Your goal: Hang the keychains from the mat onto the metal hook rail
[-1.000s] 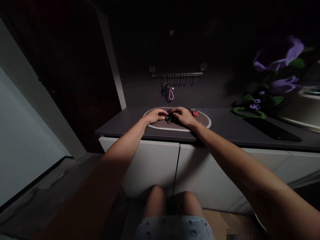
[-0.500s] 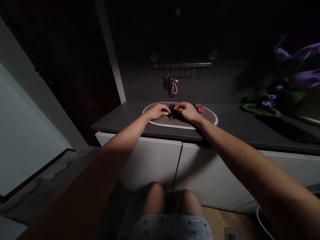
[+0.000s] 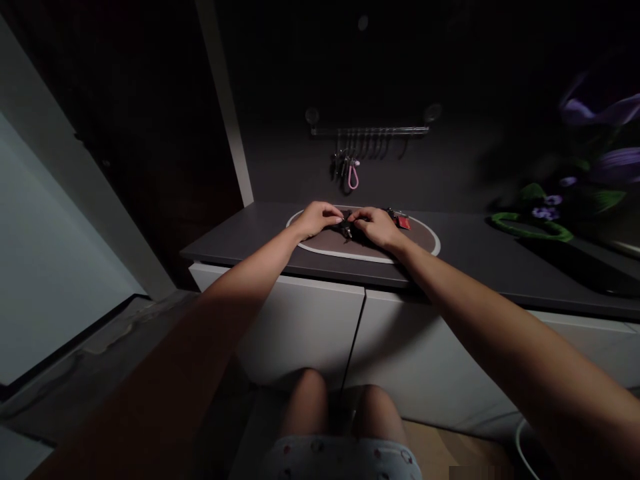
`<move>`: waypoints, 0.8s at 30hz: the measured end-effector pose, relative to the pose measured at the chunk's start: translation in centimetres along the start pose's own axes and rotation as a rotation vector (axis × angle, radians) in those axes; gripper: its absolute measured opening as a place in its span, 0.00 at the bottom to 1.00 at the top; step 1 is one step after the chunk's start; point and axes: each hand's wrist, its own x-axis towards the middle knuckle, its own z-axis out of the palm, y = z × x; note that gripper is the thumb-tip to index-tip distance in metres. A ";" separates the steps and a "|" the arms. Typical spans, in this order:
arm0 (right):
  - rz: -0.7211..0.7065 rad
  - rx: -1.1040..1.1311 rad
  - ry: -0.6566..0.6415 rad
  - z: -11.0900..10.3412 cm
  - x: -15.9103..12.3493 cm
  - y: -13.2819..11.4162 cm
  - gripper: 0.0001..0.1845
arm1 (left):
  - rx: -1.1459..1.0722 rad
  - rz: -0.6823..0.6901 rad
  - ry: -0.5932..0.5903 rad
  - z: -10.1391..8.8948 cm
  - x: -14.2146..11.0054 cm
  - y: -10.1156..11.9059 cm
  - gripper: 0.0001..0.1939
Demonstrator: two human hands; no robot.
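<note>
My left hand (image 3: 316, 220) is closed in a pinch on a small dark bunch of keys (image 3: 347, 231), over the left half of an oval brown mat (image 3: 420, 235) with a white rim. My right hand (image 3: 376, 225) reaches in from the other side, fingertips closed on the same bunch. Metal glints hang just below the fingertips; the exact parts are too small and dark to make out. Behind my right hand, a red tag (image 3: 404, 223) lies on the mat beside some dark small items (image 3: 391, 213).
A clear hook rail (image 3: 370, 131) on the dark wall carries hanging keys (image 3: 340, 163) and a pink loop (image 3: 353, 177). On the grey counter (image 3: 465, 253), a green ring (image 3: 530, 230) and purple flowers (image 3: 617, 163) stand at right. White cabinet doors (image 3: 305, 320) are below.
Metal pieces of the bunch now show hanging below my fingertips. My left hand has risen slightly, and the whole view has shifted a little.
</note>
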 end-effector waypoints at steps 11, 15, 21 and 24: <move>-0.042 0.270 -0.017 0.5 -0.1 0.5 0.19 | -0.320 -0.117 0.051 0.3 -0.3 1.0 0.14; -0.054 0.308 -0.028 0.8 0.2 0.9 0.23 | -0.374 -0.163 0.039 0.2 -0.3 1.1 0.13; -0.116 0.268 -0.028 0.6 0.3 0.8 0.19 | -0.445 -0.219 0.001 0.1 -0.1 0.6 0.11; -0.148 0.277 -0.081 0.5 0.2 0.7 0.18 | -0.459 -0.229 0.003 0.1 0.0 0.3 0.11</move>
